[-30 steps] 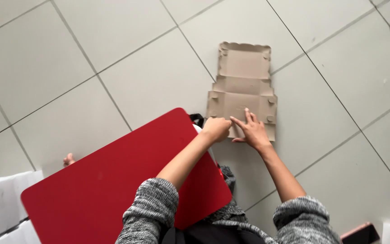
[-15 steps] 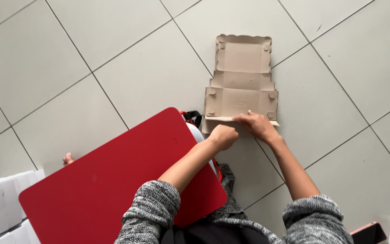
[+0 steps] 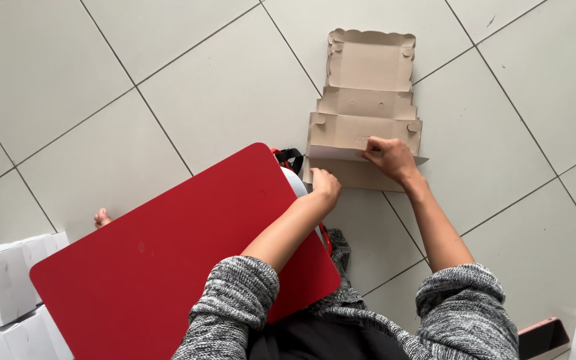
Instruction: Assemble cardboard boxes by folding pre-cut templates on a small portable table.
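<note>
1. Since the earlier frame, your right hand (image 3: 389, 157) has been shifting up along the near edge of the flat cardboard box blank (image 3: 368, 100), and the near flap is now standing a little higher off the floor.
2. You are pinching that folded front flap with your right hand, fingers curled closed on the cardboard edge and thumb pressing from your side.
3. Your left hand (image 3: 325, 185) is resting loosely curled at the blank's near left corner, touching the brown panel that is lying flat on the floor; whether it is actually gripping the cardboard cannot be told from here.
4. The box blank is lying unfolded on the pale tiled floor (image 3: 188, 100) straight ahead of you, its scalloped far panel pointing away and its side tabs sticking out left and right.
5. A red board (image 3: 168, 260) is lying across your lap, tilting toward the left, with your left forearm crossing over its upper right corner.
6. A black strap (image 3: 291, 159) is peeking out just beyond the board's far corner.
7. White folded boxes (image 3: 1, 293) are sitting at the lower left edge, partly tucked beneath the board.
8. A bare toe (image 3: 102, 217) is showing beside the board's left edge.
9. A phone with a pink rim (image 3: 545, 339) is lying on the floor at the lower right, near your right sleeve.
</note>
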